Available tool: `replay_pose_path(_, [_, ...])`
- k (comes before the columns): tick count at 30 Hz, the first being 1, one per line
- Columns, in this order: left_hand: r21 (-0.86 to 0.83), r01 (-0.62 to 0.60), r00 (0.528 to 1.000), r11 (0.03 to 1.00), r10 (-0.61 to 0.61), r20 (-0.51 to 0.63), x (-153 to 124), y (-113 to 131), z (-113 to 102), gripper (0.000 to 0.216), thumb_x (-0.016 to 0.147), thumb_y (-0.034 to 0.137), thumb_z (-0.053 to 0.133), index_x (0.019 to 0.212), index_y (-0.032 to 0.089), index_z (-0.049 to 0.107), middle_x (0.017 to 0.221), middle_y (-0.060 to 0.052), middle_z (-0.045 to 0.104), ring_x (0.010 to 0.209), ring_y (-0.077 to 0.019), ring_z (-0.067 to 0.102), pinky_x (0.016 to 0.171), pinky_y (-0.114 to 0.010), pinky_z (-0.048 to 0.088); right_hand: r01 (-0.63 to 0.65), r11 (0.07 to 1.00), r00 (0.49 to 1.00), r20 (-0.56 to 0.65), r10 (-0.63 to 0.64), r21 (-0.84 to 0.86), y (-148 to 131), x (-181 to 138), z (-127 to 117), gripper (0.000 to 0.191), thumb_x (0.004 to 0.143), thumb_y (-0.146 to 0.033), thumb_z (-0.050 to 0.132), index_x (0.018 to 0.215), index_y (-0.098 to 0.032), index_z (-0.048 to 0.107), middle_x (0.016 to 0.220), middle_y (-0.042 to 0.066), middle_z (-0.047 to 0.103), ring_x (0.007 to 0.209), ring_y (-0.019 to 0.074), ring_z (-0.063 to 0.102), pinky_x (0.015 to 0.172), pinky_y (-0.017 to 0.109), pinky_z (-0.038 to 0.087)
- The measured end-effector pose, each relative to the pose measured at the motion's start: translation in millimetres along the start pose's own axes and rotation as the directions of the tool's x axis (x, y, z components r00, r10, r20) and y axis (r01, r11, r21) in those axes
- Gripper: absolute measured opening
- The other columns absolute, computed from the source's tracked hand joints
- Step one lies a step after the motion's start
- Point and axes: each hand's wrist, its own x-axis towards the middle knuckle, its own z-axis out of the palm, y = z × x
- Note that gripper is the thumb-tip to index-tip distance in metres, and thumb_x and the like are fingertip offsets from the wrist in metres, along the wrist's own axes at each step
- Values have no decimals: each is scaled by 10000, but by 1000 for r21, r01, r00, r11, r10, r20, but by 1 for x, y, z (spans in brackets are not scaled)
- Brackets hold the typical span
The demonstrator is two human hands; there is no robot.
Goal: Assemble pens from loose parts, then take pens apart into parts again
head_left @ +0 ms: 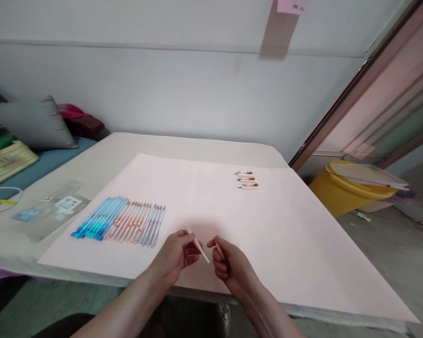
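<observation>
pinching a slim pale pen barrel between nearly closed fingers of the left hand and a tan-brown piece in curled fingers of the right hand over the desk, ideally keeping both steady and lightly gripped.

The left hand and right hand are bare, and the forearms, uncovered too, widen from narrow wrists; below the worktop's front edge dark clothing shows, its details lost in shadow

Pens left — 3 pen parts right — on sheet.
</observation>
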Motion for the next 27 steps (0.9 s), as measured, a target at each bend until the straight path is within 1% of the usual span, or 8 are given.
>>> replay_pose_path(3, [0,-15,1000,1000,15,7,1,0,-1,146,719,246,639,756,151,533,758,-77,658,625,-123,617,545,-215,467,66,980,997,-21,-71,-186,3,-3,7,275,736,-410,615,718,-151,527,463,-93,374,338,13,181,351,199,62])
replay_pose_path(6, [22,-26,999,999,26,25,1,-1,-1,145,730,255,628,765,151,534,793,-91,667,649,-137,631,558,-224,471,61,964,997,-25,-70,-259,4,-6,15,270,671,-367,661,675,-153,496,502,-51,504,313,0,175,349,214,42])
replay_pose_path(8, [37,-23,1000,999,22,17,2,-2,-1,145,740,264,617,766,155,525,803,-92,668,669,-149,639,566,-232,475,72,965,996,-33,-83,-254,3,-7,19,213,631,-279,657,678,-155,491,530,-30,555,308,-5,181,352,212,47])
replay_pose_path(10, [31,-20,1000,999,21,-11,3,-1,-2,144,750,269,605,760,157,516,802,-92,667,676,-156,641,570,-240,478,86,967,993,-57,-102,-239,0,-8,20,161,597,-197,619,673,-160,481,491,-42,539,303,-6,178,358,205,46])
replay_pose_path(12, [-4,-33,998,999,33,-45,5,0,-4,130,757,257,593,747,155,514,790,-91,665,657,-148,636,577,-246,482,93,969,991,-77,-113,-227,-3,-10,19,136,576,-159,577,654,-166,465,444,-54,504,299,-2,175,362,201,39])
replay_pose_path(18, [-107,-91,990,990,78,-120,13,7,-14,102,753,202,573,690,123,559,747,-90,657,630,-130,622,605,-239,489,127,971,988,-63,-142,-202,-14,-14,14,109,581,-131,521,656,-172,453,419,-70,451,315,6,143,360,203,22])
replay_pose_path(22, [-135,-87,990,987,71,-120,14,10,-15,144,747,194,570,628,113,572,751,-95,660,642,-131,622,601,-227,487,115,973,990,-52,-128,-198,-17,-14,10,112,580,-123,515,648,-178,445,418,-74,437,319,8,130,352,201,24])
replay_pose_path(27, [-156,-82,991,984,65,-115,14,10,-16,155,743,195,576,613,113,584,745,-95,665,642,-132,624,598,-230,492,134,976,988,-54,-145,-173,-19,-14,9,116,584,-112,510,656,-179,449,411,-80,416,321,9,124,352,200,22])
